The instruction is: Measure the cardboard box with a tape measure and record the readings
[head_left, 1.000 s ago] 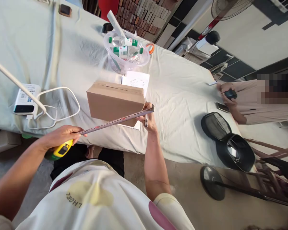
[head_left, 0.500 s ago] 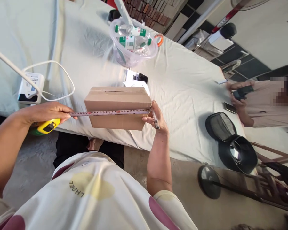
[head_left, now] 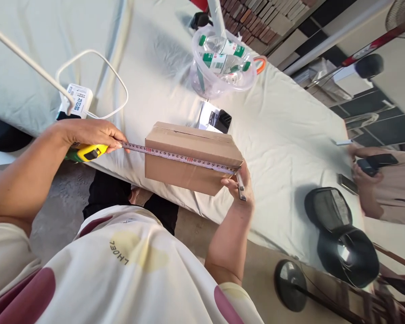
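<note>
A closed brown cardboard box (head_left: 189, 148) sits near the front edge of the cloth-covered table (head_left: 283, 121). My left hand (head_left: 91, 135) is closed around a yellow tape measure case (head_left: 86, 153) to the left of the box. The tape blade (head_left: 178, 156) runs along the box's top front edge. My right hand (head_left: 239, 186) pinches the blade's end at the box's right corner and also holds a pen (head_left: 240, 186).
A clear bowl (head_left: 222, 67) with plastic bottles stands behind the box. A white charger (head_left: 76, 99) with cable lies at the left, a small black item (head_left: 222, 120) on paper behind the box. Another person's hand (head_left: 367, 166) holds a phone at the right. A black helmet (head_left: 340, 229) rests there.
The camera view has shifted, so the box appears further right. The tape now lies along the box's top edge instead of hanging in front of it.
</note>
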A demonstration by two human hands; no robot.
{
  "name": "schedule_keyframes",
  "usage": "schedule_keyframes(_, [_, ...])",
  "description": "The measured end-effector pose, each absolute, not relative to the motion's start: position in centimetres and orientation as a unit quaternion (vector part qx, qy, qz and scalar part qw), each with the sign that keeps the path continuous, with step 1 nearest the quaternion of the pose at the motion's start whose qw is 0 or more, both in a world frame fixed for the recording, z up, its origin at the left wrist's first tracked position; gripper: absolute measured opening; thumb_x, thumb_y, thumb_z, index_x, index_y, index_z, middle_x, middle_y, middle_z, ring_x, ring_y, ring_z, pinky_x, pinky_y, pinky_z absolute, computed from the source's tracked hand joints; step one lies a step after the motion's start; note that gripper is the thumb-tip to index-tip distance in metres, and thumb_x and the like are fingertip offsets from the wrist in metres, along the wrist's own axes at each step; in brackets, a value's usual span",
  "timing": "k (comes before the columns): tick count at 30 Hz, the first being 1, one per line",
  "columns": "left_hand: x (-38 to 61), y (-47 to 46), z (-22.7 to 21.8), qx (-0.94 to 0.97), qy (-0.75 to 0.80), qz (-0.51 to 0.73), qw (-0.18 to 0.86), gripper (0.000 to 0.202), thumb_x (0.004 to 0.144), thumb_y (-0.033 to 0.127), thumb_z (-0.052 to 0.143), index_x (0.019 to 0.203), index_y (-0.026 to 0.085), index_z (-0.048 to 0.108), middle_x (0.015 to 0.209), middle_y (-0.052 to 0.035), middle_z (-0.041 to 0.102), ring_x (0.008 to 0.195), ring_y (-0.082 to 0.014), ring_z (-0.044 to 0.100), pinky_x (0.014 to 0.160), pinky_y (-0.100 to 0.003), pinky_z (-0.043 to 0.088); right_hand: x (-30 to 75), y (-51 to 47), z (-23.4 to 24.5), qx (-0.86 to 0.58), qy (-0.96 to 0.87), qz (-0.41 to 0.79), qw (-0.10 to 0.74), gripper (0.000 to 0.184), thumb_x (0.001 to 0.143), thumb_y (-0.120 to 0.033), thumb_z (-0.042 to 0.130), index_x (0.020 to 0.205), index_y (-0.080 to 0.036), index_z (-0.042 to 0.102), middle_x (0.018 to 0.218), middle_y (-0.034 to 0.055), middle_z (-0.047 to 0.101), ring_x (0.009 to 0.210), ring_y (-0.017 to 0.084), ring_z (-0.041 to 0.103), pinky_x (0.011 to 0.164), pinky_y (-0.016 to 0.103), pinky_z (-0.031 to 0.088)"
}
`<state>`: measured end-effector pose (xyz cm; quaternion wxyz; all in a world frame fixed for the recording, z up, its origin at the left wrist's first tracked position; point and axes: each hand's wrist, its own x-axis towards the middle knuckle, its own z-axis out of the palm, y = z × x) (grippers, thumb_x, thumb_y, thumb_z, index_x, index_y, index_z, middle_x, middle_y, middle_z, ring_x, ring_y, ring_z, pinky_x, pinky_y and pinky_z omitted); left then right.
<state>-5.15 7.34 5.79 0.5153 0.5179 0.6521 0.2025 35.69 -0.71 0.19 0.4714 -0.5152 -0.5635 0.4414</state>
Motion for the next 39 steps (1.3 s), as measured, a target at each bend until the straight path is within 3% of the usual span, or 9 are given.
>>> schedule_keyframes(5, [-5.2,6.1,4.0,0.491,0.615,0.182,0.590,0.036,0.086,0.039,0.062,0.104,0.011,0.076,0.053,0.0036,0.047,0.060,-0.0160,0.050,0.056,-0.021,0.035,35.2,-0.5,-0.7,-0.510,-0.550,0.427,0.506,0.041,0.067,-0.045,0.086,0.100,-0.036,0.064,0.100,0.0016,0.067,0.095,0.023,0.061,0.075,0.035,0.051])
schedule_keyframes(10, [-6.3,7.0,1.2,0.500,0.479,0.026,0.721,0.034,0.074,0.030,0.074,0.101,0.010,0.078,0.056,-0.0012,0.062,0.055,-0.0158,0.052,0.055,-0.023,0.038,33.3,0.2,-1.5,-0.519,-0.499,0.406,0.563,0.036,0.071,-0.051,0.082,0.095,-0.032,0.062,0.095,0.0007,0.067,0.093,0.023,0.063,0.081,0.037,0.051])
schedule_keyframes(13, [-5.3,5.6,-0.7,0.471,0.446,0.074,0.758,0.032,0.076,0.035,0.075,0.099,0.013,0.077,0.058,-0.0019,0.064,0.057,-0.0163,0.055,0.057,-0.024,0.040,32.1,0.7,-2.2,-0.533,-0.447,0.400,0.597,0.043,0.069,-0.060,0.080,0.089,-0.030,0.057,0.086,-0.0015,0.064,0.090,0.021,0.063,0.080,0.036,0.051])
schedule_keyframes(18, [-2.4,1.6,-3.4,0.382,0.433,0.152,0.802,0.029,0.079,0.039,0.075,0.097,0.015,0.074,0.061,-0.0010,0.063,0.057,-0.0145,0.056,0.057,-0.024,0.042,30.2,1.4,-2.6,-0.539,-0.386,0.416,0.622,0.052,0.064,-0.062,0.084,0.090,-0.028,0.054,0.090,-0.0027,0.062,0.087,0.016,0.060,0.078,0.031,0.052])
schedule_keyframes(27, [-1.6,-0.5,-4.1,0.355,0.439,0.182,0.805,0.019,0.082,0.030,0.071,0.096,0.019,0.073,0.065,0.0000,0.064,0.059,-0.0166,0.061,0.057,-0.025,0.046,27.9,3.8,-2.1,-0.564,-0.306,0.416,0.645,0.057,0.061,-0.060,0.084,0.085,-0.027,0.045,0.085,-0.0054,0.050,0.078,0.011,0.055,0.069,0.027,0.054])
schedule_keyframes(35, [-2.0,0.1,-2.7,0.358,0.479,0.193,0.778,0.018,0.075,0.027,0.073,0.091,0.018,0.073,0.064,0.0008,0.062,0.054,-0.0131,0.054,0.051,-0.022,0.040,26.9,6.0,-3.3,-0.529,-0.334,0.423,0.655,0.055,0.065,-0.065,0.079,0.084,-0.028,0.043,0.085,-0.0037,0.052,0.079,0.013,0.057,0.073,0.030,0.057])
schedule_keyframes(39, [-2.5,0.0,-2.5,0.369,0.503,0.191,0.758,0.023,0.077,0.033,0.074,0.093,0.017,0.072,0.065,0.0005,0.063,0.055,-0.0133,0.054,0.053,-0.023,0.042,26.2,7.7,-5.8,-0.510,-0.388,0.388,0.662,0.055,0.070,-0.066,0.076,0.089,-0.029,0.041,0.088,-0.0035,0.052,0.083,0.015,0.060,0.080,0.034,0.057])
